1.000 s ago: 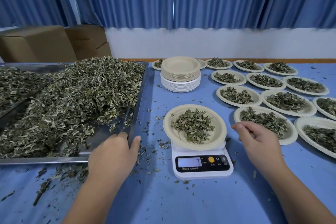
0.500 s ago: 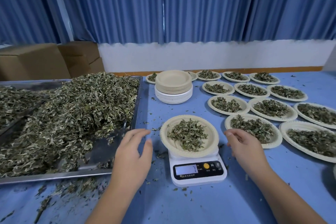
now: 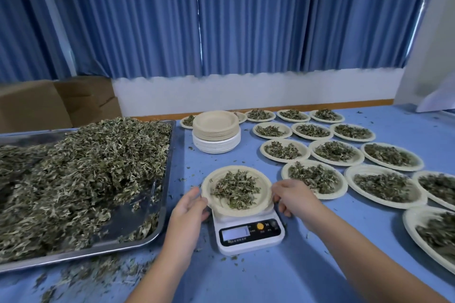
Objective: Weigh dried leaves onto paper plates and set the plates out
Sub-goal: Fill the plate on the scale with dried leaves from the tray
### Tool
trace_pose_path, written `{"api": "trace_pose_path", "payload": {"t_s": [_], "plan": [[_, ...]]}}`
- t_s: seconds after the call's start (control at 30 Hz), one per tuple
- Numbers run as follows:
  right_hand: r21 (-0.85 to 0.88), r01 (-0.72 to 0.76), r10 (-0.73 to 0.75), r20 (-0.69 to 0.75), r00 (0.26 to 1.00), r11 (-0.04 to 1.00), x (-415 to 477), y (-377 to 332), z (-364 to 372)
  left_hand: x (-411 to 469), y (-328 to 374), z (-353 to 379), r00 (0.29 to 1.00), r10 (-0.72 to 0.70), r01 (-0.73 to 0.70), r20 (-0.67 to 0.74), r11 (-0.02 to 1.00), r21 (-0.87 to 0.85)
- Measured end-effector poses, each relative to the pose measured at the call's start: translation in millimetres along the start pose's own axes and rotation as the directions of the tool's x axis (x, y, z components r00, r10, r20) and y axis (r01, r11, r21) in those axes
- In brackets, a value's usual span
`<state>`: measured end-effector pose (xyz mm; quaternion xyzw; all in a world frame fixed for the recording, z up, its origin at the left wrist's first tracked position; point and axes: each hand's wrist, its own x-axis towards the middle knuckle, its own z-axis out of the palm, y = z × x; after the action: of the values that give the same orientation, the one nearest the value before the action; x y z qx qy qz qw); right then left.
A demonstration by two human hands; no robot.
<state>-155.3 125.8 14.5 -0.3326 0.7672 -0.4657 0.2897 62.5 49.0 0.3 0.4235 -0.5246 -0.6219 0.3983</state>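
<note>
A paper plate [image 3: 264, 186] with a small heap of dried leaves [image 3: 235, 188] rests on a white kitchen scale [image 3: 248, 235] at the centre front. My left hand [image 3: 188, 214] holds the plate's left rim. My right hand [image 3: 293, 198] holds its right rim. A large metal tray [image 3: 157, 206] piled with dried leaves [image 3: 73, 172] lies to the left. Behind the scale stands a stack of empty paper plates [image 3: 216, 130]. Several filled plates [image 3: 336, 152] lie in rows on the right.
The blue table [image 3: 270, 278] carries scattered leaf crumbs near the tray's front edge. Cardboard boxes [image 3: 56, 103] stand behind the tray. Blue curtains hang along the back wall. One filled plate [image 3: 433, 231] lies at the right edge near my right forearm.
Both hands have closed in on the plate on the scale: the left came over from the tray's corner, the right moved left to the rim. The camera has tilted upward.
</note>
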Motion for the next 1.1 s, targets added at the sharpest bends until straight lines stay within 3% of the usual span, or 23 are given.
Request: {"api": "trace_pose_path", "payload": {"t_s": [0.13, 0.33, 0.57, 0.8, 1.1], "plan": [[0.035, -0.009, 0.008, 0.026, 1.0, 0.999, -4.6, -7.0, -4.8, -4.3, 2.7, 6.7, 0.998, 0.06, -0.059, -0.011, 0.997, 0.054], [0.221, 0.026, -0.027, 0.002, 1.0, 0.975, -21.5, -11.5, -33.8, -17.0, 19.9, 29.9, 0.989, 0.149, -0.149, 0.011, 0.985, 0.087], [0.374, 0.036, 0.018, -0.139, 0.99, 0.927, -50.3, 8.1, -110.1, -33.2, 27.4, 99.5, 0.96, 0.193, -0.212, 0.204, 0.974, 0.08], [0.423, 0.027, 0.125, -0.328, 0.936, 0.906, -89.7, 46.2, -207.2, -57.3, 11.2, 202.2, 0.877, 0.196, -0.255, 0.439, 0.964, 0.08], [0.49, 0.034, 0.282, -0.555, 0.783, 0.871, -152.7, 102.2, -321.3, -105.5, 2.8, 327.0, 0.672, 0.178, -0.387, 0.719, 0.912, 0.136]]}}
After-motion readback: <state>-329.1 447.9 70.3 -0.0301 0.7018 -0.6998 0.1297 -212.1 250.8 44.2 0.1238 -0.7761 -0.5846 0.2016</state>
